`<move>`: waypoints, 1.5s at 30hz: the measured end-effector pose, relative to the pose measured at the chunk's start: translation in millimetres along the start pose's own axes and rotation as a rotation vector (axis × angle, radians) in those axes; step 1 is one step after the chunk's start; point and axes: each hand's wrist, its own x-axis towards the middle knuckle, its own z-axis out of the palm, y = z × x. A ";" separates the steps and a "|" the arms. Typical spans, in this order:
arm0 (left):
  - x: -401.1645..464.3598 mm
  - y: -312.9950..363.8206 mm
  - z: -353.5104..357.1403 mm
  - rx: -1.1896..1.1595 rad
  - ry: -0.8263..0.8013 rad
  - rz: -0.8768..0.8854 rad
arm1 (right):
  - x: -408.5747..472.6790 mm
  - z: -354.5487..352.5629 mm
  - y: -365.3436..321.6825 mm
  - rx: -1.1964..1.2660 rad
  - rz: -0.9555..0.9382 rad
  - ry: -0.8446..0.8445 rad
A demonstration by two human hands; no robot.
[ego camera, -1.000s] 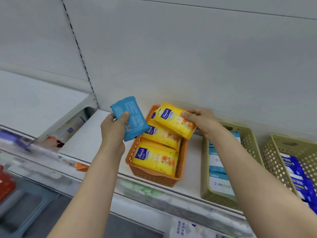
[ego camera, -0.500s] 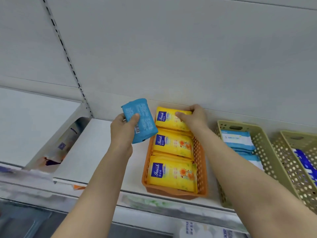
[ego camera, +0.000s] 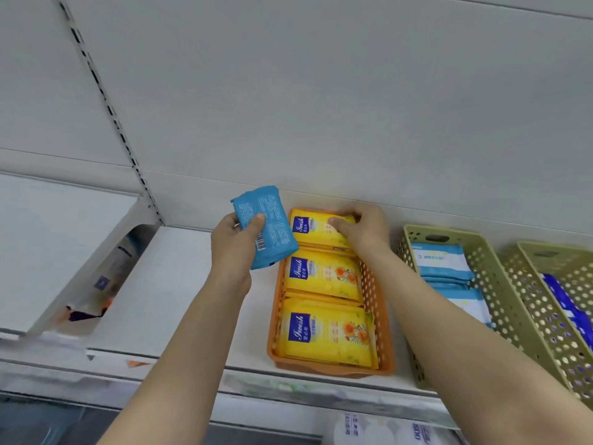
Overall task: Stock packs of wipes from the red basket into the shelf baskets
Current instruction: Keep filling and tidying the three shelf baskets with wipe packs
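Observation:
An orange shelf basket [ego camera: 382,329] sits on the white shelf and holds three yellow wipe packs in a row. My right hand [ego camera: 364,231] grips the rearmost yellow pack [ego camera: 316,231], which lies in the back end of the basket against the shelf wall. My left hand [ego camera: 234,245] holds a blue wipe pack [ego camera: 268,220] upright, just left of the basket's back end, thumb across its printed face. The middle yellow pack [ego camera: 324,276] and the front yellow pack [ego camera: 327,335] lie flat. The red basket is out of view.
Right of the orange basket stands an olive perforated basket [ego camera: 491,284] with light blue and white packs, then another olive basket [ego camera: 558,300] with dark blue packs. Bare white shelf surface [ego camera: 170,284] lies to the left. A shelf divider [ego camera: 96,271] bounds it.
My right hand has lowered the yellow pack from a tilted hold above the basket into its back end. The view has shifted right and upward. The left hand still holds the blue pack.

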 end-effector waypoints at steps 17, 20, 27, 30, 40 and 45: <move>-35.3 -1.8 51.4 0.038 -0.250 0.061 | -43.5 -49.1 -37.5 0.606 0.051 -0.374; -51.9 -4.9 80.5 0.062 -0.258 0.101 | -47.3 -74.7 -28.7 0.720 0.014 -0.324; -90.6 -4.5 162.5 -0.090 -0.394 -0.104 | -39.4 -150.0 37.7 0.026 -0.667 -0.076; -104.5 -21.6 191.2 -0.072 -0.374 -0.033 | -42.2 -189.8 62.6 0.300 -0.410 -0.129; -149.8 -47.4 249.5 -0.007 -0.403 0.016 | -45.6 -256.9 123.8 0.914 0.269 -0.223; -163.2 -56.5 256.4 0.022 -0.360 -0.002 | -45.7 -269.8 148.5 0.927 0.271 -0.401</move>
